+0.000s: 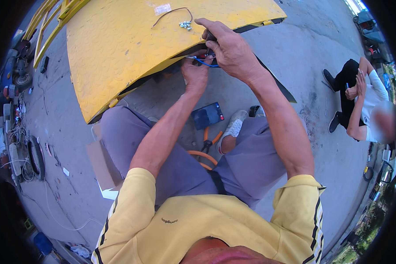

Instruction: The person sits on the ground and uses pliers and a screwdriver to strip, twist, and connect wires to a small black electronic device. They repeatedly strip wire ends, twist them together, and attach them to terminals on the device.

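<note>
My right hand [228, 53] grips a dark-handled tool [210, 37], probably a screwdriver, pointed down at the open edge of a yellow metal platform [119, 48]. My left hand [195, 72] reaches under that edge, its fingers closed on a small red-and-dark part [207, 56] with blue and pale wires [202, 62]; the part is largely hidden. On the platform lie small metal fittings [185, 25] and a short brown wire [171, 11]. Between my legs sit a dark rectangular box [207, 115] and orange-handled tools [211, 140].
A co-worker [365, 101] in a white top sits at the right near a long rod [326, 108]. A cardboard box [103, 160] is beside my left leg. A tire [36, 157], cables and clutter line the left; more clutter runs along the right edge.
</note>
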`<action>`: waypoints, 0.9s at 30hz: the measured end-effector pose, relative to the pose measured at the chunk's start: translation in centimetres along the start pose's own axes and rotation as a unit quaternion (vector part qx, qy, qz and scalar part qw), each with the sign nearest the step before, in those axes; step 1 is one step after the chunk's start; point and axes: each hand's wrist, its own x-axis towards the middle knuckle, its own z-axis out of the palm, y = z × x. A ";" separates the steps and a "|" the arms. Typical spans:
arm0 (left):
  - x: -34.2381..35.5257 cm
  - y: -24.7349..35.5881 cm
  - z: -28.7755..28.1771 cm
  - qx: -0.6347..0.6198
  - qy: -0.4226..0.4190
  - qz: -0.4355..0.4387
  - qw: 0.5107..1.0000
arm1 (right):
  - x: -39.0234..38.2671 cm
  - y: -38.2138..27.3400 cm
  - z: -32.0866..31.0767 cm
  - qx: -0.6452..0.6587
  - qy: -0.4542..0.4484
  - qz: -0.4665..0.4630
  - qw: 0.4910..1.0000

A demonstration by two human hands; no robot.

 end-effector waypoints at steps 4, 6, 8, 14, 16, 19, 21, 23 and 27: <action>0.5 -0.3 -1.0 0.035 0.012 -0.042 0.998 | 0.5 -1.4 0.5 -0.131 -0.030 0.032 0.990; 1.3 -2.8 -2.0 0.070 0.003 -0.042 0.997 | 0.8 -1.9 0.5 -0.086 -0.013 0.013 0.996; 1.4 -5.2 -1.3 0.032 -0.012 -0.030 0.999 | 0.2 0.6 3.0 0.011 0.062 -0.035 0.997; 1.0 -5.0 -0.6 0.092 -0.017 0.001 0.996 | -0.9 -1.7 0.4 -0.093 -0.003 0.026 0.995; 1.0 -5.5 -0.3 0.241 -0.037 0.062 0.968 | -1.2 -1.3 0.7 -0.099 0.044 0.007 0.994; 1.3 -6.0 -0.4 0.331 -0.047 0.125 0.934 | -0.8 0.2 2.5 -0.088 0.087 -0.034 0.992; 2.0 -6.2 -0.9 0.139 -0.027 0.036 0.989 | -0.1 -0.2 2.3 -0.071 0.010 -0.033 0.997; 1.9 -4.5 -0.7 0.148 -0.005 -0.007 0.989 | -0.2 -0.9 1.8 -0.138 -0.003 -0.017 0.990; 0.3 -0.4 1.2 0.019 0.024 0.046 0.998 | -0.6 -1.0 0.6 -0.105 0.077 -0.015 0.991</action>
